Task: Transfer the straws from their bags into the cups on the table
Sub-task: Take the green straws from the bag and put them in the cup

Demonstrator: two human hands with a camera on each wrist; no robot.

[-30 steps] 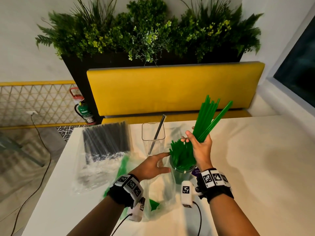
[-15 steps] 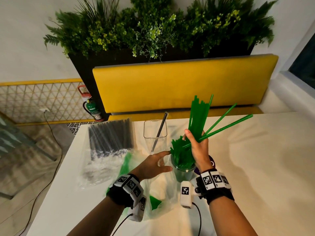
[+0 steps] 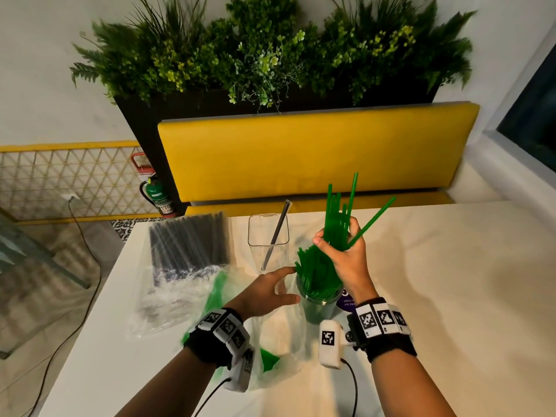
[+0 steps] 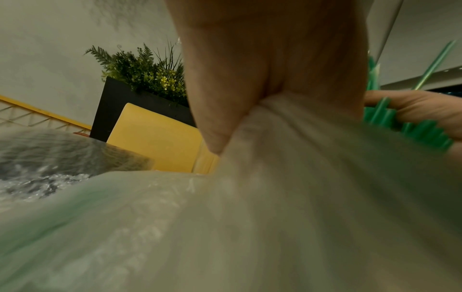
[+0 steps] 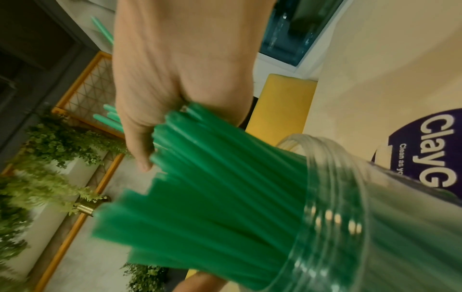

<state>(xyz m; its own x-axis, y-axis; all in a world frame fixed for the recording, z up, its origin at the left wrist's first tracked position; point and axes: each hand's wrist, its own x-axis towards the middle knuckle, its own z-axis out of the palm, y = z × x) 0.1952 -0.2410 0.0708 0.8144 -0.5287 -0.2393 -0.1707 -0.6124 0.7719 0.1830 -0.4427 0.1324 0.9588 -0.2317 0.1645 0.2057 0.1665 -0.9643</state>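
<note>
Stray green straws (image 3: 337,218) regathered in right hand (image 3: 349,257); sticker (image 5: 432,156) reads "Clay"

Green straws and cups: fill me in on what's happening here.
A person's right hand grips a bunch of green straws above a round cup already packed with them. The left hand rests open beside that cup, over a clear bag. The square cup holds one black straw; the rest stay bagged.
</note>
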